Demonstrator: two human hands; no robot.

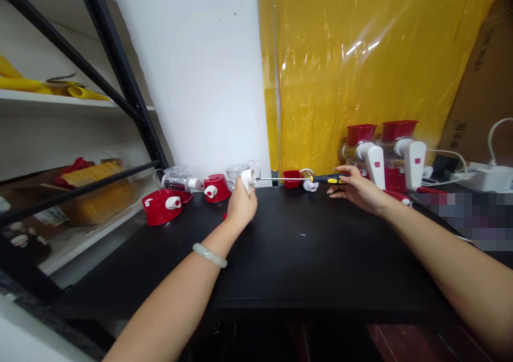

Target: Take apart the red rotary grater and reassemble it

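My left hand (241, 204) is closed round a small white plastic part (247, 180) with a clear cup piece (237, 170) behind it, held above the black table (288, 255). My right hand (356, 189) grips the yellow and black handle of a screwdriver (326, 179). Its thin metal shaft runs left and its tip meets the white part in my left hand. A pale bangle sits on my left wrist.
Red bases with white knobs (160, 207) (216, 188) and a clear grater drum (176, 179) lie at the back left. Two assembled red and white machines (395, 154) stand at the back right, by a white power strip (487, 178). A black metal shelf (120, 68) stands left; yellow plastic sheet (360, 68) hangs behind.
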